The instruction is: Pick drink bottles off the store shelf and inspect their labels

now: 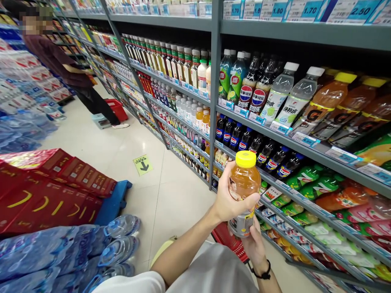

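A drink bottle [249,183] with a yellow cap and amber liquid is held upright and slightly tilted in front of the shelf. Wrapped around its middle is my left hand [224,201], the thumb across the near side. My right hand [256,246], with a black band on the wrist, grips the bottle's lower end; some of its fingers are hidden behind the bottle. Similar yellow-capped bottles [331,95] stand on the shelf at right. Below my hands, partly covered by my arms, is a red shopping basket [227,236].
Drink shelves [299,134] run along the right side. Stacked red cartons [36,191] and packs of water bottles [51,252] stand at left. Farther up the aisle, a person [58,53] stands by another red basket [116,110]. A green arrow sign [142,165] lies on the floor.
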Tool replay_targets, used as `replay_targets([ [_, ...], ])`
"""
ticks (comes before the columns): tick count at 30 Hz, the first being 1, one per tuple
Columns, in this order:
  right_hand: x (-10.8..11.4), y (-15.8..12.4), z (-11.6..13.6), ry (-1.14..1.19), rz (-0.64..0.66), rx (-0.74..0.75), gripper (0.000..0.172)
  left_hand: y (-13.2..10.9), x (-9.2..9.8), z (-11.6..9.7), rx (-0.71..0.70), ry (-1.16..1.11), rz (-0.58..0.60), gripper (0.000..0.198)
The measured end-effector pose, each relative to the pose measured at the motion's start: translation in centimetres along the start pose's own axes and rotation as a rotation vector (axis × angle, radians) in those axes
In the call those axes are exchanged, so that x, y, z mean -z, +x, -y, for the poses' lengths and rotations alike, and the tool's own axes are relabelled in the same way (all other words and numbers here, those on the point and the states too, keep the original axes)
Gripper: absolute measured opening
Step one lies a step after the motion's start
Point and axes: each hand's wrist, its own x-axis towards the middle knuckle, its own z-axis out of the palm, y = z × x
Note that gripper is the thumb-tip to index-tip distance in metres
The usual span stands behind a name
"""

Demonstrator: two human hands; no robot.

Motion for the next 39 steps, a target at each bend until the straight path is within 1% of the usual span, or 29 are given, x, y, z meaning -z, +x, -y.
replay_targets([
  [3,0.5,-0.2,0.3,0.043,-0.027,-0.105,0.057,0.2,0.3,0.2,-0.078,-0.041,0.061,0.071],
  [6,1.0,-0.1,1.0,0.080,0.022,-0.218,0.066,0.4,0.7,0.6,-0.137,-0.080,0.136,0.071],
  [9,1.0,0.2,1.6,0.081,0.046,-0.259,0.072,0.4,1.1,1.0,-0.147,-0.098,0.190,0.077],
  [12,-0.1,0.7,2.2,0.081,0.040,-0.297,0.070,0.2,1.3,1.1,-0.136,-0.120,0.197,0.088],
  [15,-1.6,1.2,2.9,0.137,0.126,-0.388,0.062,0.1,1.3,1.1,-0.103,-0.155,0.208,0.084],
  [17,-2.3,1.4,3.2,0.167,0.191,-0.431,0.061,0.1,1.2,1.1,-0.105,-0.187,0.226,0.081],
  [19,-2.6,1.5,3.4,0.180,0.212,-0.436,0.060,0.1,1.2,1.1,-0.123,-0.215,0.247,0.081],
  [23,-2.4,1.5,3.3,0.175,0.162,-0.407,0.054,0.0,1.3,0.9,-0.121,-0.226,0.252,0.084],
  [26,-2.3,1.4,3.3,0.163,0.160,-0.401,0.056,-0.1,1.5,0.9,-0.079,-0.221,0.239,0.088],
  [30,-2.4,1.2,3.3,0.171,0.186,-0.411,0.054,-0.2,1.8,0.9,-0.030,-0.213,0.219,0.094],
  [32,-2.5,1.1,3.3,0.160,0.190,-0.404,0.055,-0.1,1.9,1.0,-0.018,-0.198,0.212,0.091],
  [36,-2.2,0.6,2.7,0.121,0.203,-0.381,0.060,0.1,2.1,0.8,-0.003,-0.207,0.221,0.080],
  [39,-1.5,0.1,1.9,0.090,0.166,-0.329,0.061,0.3,2.4,0.7,0.034,-0.242,0.235,0.074],
])
